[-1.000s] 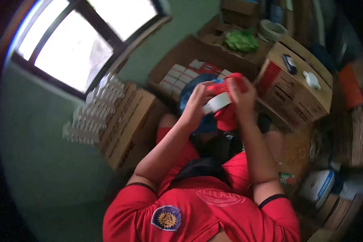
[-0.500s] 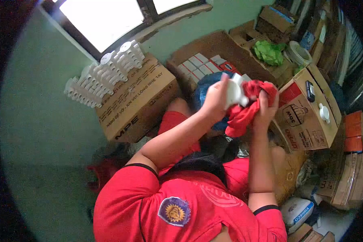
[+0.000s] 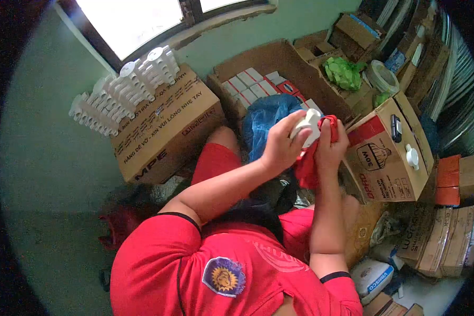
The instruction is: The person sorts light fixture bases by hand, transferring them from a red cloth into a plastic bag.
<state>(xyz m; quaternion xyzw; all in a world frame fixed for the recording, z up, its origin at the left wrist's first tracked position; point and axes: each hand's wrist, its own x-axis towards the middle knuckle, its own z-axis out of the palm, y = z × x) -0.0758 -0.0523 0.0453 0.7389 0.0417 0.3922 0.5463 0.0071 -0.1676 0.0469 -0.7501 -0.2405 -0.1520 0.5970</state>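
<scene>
Green wall, rounded white piece clamped in grip of left hand, crumpled red cloth clamped by right hand

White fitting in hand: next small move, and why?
Probably rub the red cloth over the white fitting: the left hand grips the fitting, while the right hand holds the bunched cloth right up by it, so a short wiping stroke looks easiest.

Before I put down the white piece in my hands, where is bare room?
The 30W carton has bare top between the white fitting and its near edge, and a little beyond the black device. Crowded: the open box, with small cartons.
</scene>
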